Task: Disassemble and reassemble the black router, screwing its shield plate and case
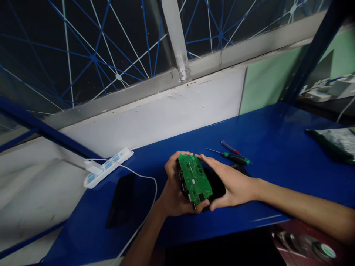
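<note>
Your left hand (pixel 174 192) grips a green circuit board (pixel 195 179) by its left and lower edges, holding it tilted over the blue counter (pixel 273 147). Your right hand (pixel 235 184) curves around the right side of a black casing (pixel 217 184), just beside and partly behind the board, its thumb and fingers spread around it. Near that hand, beyond the wrist, lie a green-and-black screwdriver (pixel 235 158) and a clear-handled screwdriver (pixel 229 146). Left of your left hand lies a flat black object (pixel 120 201); a white cable (pixel 156 184) runs between them from the power strip (pixel 109 167). A bag (pixel 335 142) sits at the far right.
</note>
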A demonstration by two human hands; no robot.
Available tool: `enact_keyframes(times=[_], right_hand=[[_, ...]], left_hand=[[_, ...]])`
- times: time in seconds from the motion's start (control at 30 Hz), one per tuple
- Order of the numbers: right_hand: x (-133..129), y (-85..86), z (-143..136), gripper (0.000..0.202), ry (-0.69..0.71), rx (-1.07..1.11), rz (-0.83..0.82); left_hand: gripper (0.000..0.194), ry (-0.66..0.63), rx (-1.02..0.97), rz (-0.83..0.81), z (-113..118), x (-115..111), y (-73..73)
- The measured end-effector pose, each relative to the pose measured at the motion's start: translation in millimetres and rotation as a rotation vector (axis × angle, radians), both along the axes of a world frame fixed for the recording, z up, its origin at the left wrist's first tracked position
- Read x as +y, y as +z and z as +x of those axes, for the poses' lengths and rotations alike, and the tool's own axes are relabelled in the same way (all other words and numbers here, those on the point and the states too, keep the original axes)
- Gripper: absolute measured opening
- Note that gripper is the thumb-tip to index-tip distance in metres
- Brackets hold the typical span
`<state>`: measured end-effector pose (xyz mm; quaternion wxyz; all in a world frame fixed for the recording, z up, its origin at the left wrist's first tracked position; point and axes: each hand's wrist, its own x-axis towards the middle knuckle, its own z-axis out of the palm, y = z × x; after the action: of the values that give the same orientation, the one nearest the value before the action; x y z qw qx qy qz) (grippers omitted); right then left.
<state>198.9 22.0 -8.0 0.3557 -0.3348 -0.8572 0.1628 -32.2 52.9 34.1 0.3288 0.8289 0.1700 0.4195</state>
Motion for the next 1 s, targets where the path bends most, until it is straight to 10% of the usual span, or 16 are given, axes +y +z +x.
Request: enact_keyframes(times=[0.37,0.53,1.0], right_hand=[[5.1,0.8,4.7,0.128,-0.1,0.067,-0.008],[8.1,4.6,10.5,0.122,-0.113,0.037,0.056],[7.3,2.1,11.6,0.121,-0.076,-0.034,0.064]], left_hand=[[0.116,0.061,0.093,0.01,-21.8,6.1,-27.6],[0.107,0.269,0.261,0.22,-35.8,8.1,-30.9],[0.112,0.297,0.333,0.319,-24.9,1.5,-35.6]])
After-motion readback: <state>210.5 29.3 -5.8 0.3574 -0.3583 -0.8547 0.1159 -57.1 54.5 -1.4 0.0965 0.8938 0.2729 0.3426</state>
